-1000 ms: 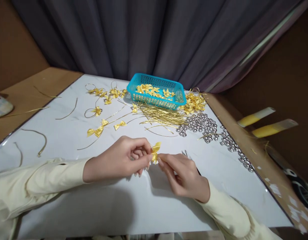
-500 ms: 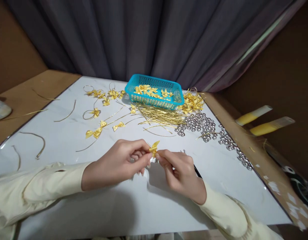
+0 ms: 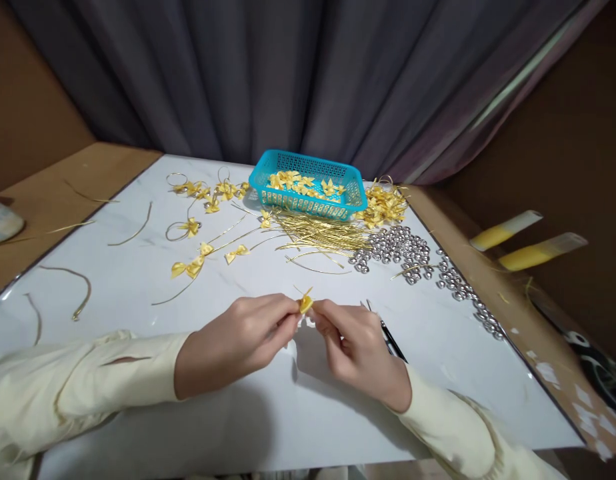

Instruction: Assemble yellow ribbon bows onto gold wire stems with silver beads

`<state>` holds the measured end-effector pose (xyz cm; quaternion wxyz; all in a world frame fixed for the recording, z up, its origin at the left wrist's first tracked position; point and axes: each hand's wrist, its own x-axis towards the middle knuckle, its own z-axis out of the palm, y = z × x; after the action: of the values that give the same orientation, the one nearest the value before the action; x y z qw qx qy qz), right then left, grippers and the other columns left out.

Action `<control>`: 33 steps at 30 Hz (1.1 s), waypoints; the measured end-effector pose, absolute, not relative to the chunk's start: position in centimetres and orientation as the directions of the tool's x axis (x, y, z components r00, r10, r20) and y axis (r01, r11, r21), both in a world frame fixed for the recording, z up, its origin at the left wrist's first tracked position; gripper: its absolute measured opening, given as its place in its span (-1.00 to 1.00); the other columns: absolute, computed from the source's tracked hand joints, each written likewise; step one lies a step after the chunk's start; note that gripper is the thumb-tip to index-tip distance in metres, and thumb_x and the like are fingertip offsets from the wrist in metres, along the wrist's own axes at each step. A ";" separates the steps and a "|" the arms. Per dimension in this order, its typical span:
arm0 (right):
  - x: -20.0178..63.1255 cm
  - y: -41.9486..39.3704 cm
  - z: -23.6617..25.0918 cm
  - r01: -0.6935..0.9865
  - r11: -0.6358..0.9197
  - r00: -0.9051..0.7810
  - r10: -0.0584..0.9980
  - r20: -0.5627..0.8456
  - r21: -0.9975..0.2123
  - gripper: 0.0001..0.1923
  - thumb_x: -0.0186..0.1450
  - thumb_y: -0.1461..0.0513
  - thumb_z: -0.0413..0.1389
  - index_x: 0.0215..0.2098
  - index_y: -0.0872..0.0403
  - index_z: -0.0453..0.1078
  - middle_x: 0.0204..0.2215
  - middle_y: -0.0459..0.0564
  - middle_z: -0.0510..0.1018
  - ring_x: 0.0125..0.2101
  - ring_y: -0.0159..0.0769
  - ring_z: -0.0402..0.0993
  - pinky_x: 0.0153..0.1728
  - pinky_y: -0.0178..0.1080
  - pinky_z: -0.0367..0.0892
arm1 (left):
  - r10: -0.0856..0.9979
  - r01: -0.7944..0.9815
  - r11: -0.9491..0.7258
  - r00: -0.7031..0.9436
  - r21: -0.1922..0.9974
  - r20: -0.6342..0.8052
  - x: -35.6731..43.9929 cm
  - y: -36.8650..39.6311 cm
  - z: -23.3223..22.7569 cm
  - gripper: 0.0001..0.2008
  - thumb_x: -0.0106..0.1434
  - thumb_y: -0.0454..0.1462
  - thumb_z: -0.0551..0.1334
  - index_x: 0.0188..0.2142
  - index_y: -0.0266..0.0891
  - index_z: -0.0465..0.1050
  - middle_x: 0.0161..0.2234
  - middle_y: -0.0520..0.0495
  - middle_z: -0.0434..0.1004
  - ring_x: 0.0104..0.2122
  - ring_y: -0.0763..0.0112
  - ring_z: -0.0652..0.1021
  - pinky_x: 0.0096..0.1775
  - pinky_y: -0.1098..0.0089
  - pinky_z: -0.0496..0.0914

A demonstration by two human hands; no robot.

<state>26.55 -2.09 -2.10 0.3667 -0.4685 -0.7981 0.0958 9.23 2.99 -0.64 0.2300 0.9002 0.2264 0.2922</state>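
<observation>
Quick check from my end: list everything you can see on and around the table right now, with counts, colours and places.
Ribbon bow: one, yellow, pinched between both hands.
Basket: one, turquoise, far middle, holding yellow bows.
Loose bows: several, yellow, left of basket.
Bow heap: one, yellow, right of basket.
Gold wires: a bundle, in front of basket; strays lie left.
Silver beads: many, right side.
Table: one, white.
Curtain: grey, behind.
Left hand: pinching the bow.
Right hand: pinching the bow.

yellow bow (image 3: 305, 304), turquoise latticed basket (image 3: 308, 197), silver beads (image 3: 401, 248).
</observation>
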 end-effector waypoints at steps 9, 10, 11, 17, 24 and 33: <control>27.1 -1.6 -1.6 0.560 0.479 -0.259 0.876 0.407 -0.676 -0.82 0.28 0.37 -0.09 -0.43 0.12 0.29 -0.69 -0.20 0.21 -0.70 -0.51 0.04 -0.65 -0.42 -0.01 | 0.576 0.227 -0.722 0.720 0.653 0.387 9.3 3.4 0.2 -0.86 0.23 -0.42 0.09 -0.31 -0.33 0.43 -0.42 -0.04 0.51 -0.46 0.51 0.48 -0.38 0.55 0.32; 27.2 -1.6 -1.6 0.544 0.472 -0.258 0.881 0.396 -0.694 -0.82 0.29 0.36 -0.08 -0.42 0.11 0.30 -0.68 -0.20 0.22 -0.70 -0.52 0.04 -0.65 -0.42 0.00 | 0.599 0.224 -0.681 0.718 0.697 0.354 9.3 3.5 0.6 -0.86 0.22 -0.42 0.10 -0.31 -0.32 0.44 -0.43 -0.02 0.51 -0.47 0.53 0.47 -0.39 0.57 0.32; 27.3 -1.5 -1.5 0.536 0.468 -0.258 0.883 0.391 -0.703 -0.82 0.29 0.36 -0.07 -0.42 0.11 0.30 -0.68 -0.20 0.22 -0.70 -0.51 0.04 -0.64 -0.42 0.00 | 0.615 0.225 -0.643 0.721 0.732 0.319 9.3 3.6 0.9 -0.86 0.22 -0.42 0.11 -0.32 -0.31 0.45 -0.45 0.01 0.51 -0.48 0.54 0.47 -0.40 0.58 0.32; 27.2 -1.7 -1.8 0.572 0.495 -0.260 0.865 0.428 -0.654 -0.80 0.26 0.37 -0.07 -0.51 0.10 0.21 -0.68 -0.22 0.11 -0.70 -0.51 -0.03 -0.64 -0.41 -0.03 | 0.634 0.250 -0.585 0.735 0.771 0.243 9.3 3.6 1.3 -0.83 0.25 -0.40 0.10 -0.41 -0.31 0.44 -0.56 0.07 0.44 -0.55 0.58 0.43 -0.47 0.60 0.28; 27.2 -1.8 -1.8 0.590 0.504 -0.275 0.860 0.430 -0.631 -0.80 0.27 0.36 -0.07 -0.50 0.11 0.24 -0.68 -0.20 0.12 -0.68 -0.50 -0.03 -0.64 -0.41 -0.03 | 0.515 0.216 -0.781 0.752 0.586 0.410 9.1 3.5 0.5 -0.83 0.27 -0.43 0.07 -0.35 -0.35 0.43 -0.46 -0.04 0.49 -0.46 0.49 0.47 -0.39 0.54 0.30; 27.2 -1.5 -1.1 0.405 0.385 -0.265 0.917 0.297 -0.829 -0.72 0.32 0.20 -0.04 -0.49 0.14 0.36 -0.71 -0.18 0.25 -0.72 -0.52 0.06 -0.68 -0.42 0.00 | 0.669 0.295 -0.581 0.703 0.759 0.239 9.0 4.3 2.1 -0.99 0.18 -0.34 0.21 -0.37 -0.24 0.41 -0.45 0.09 0.48 -0.48 0.55 0.44 -0.41 0.58 0.30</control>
<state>27.17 -1.48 -1.12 0.4023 -0.4536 -0.7286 0.3186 9.03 4.28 2.13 0.3595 0.8500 0.2836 0.2606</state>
